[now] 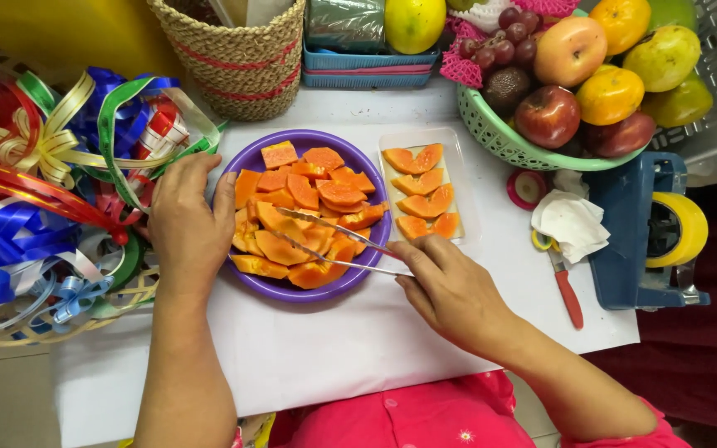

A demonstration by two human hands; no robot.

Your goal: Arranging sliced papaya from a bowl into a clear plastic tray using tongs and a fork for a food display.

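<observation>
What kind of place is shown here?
Probably a fruit gift-packing stall: a green fruit basket, gift ribbons, a tape dispenser, and papaya slices on a purple plate.

The tongs [329, 241] in the right hand [450, 290] are thin bright metal, smooth and shiny. The purple plate [246, 162] under the left hand [184, 224] looks like glossy plastic; the papaya pieces [309, 207] on it are moist and slick. At three o'clock of the plate, a clear tray [458, 166] is thin transparent plastic. Both sit on matt white paper [342, 348]. At nine o'clock, ribbons [51, 149] shine like satiny foil. At twelve o'clock stands a rough woven basket [242, 58]. At two o'clock, a green bowl [499, 137] is perforated plastic, holding waxy, glossy fruit [549, 116]. The white tissue [570, 220] is soft and crumpled.
</observation>
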